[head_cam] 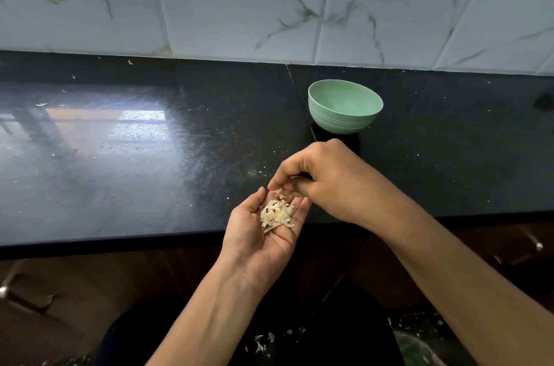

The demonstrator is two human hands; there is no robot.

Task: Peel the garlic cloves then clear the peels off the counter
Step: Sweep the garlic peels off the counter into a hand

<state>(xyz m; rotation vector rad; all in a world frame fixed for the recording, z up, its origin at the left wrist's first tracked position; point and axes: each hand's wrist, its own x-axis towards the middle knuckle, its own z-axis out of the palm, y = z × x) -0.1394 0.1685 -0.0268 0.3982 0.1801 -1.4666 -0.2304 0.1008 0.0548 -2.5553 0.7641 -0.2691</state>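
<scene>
My left hand point(257, 233) lies palm up at the counter's front edge, cupped under a small heap of pale garlic peels point(276, 215). My right hand point(323, 180) hovers just above the left fingertips, knuckles up, with its fingers curled down toward the heap; a few peel bits sit at its fingertips. A mint green bowl point(345, 106) stands on the black counter point(150, 156) behind my hands; its inside shows nothing from this angle. No garlic cloves are in view.
Tiny white peel flecks dot the black counter, mostly left and near the back wall. Marbled white tiles point(299, 6) rise behind it. Dark cabinet fronts with a metal handle point(18, 290) sit below the counter edge. More peel scraps lie on the floor point(269, 338).
</scene>
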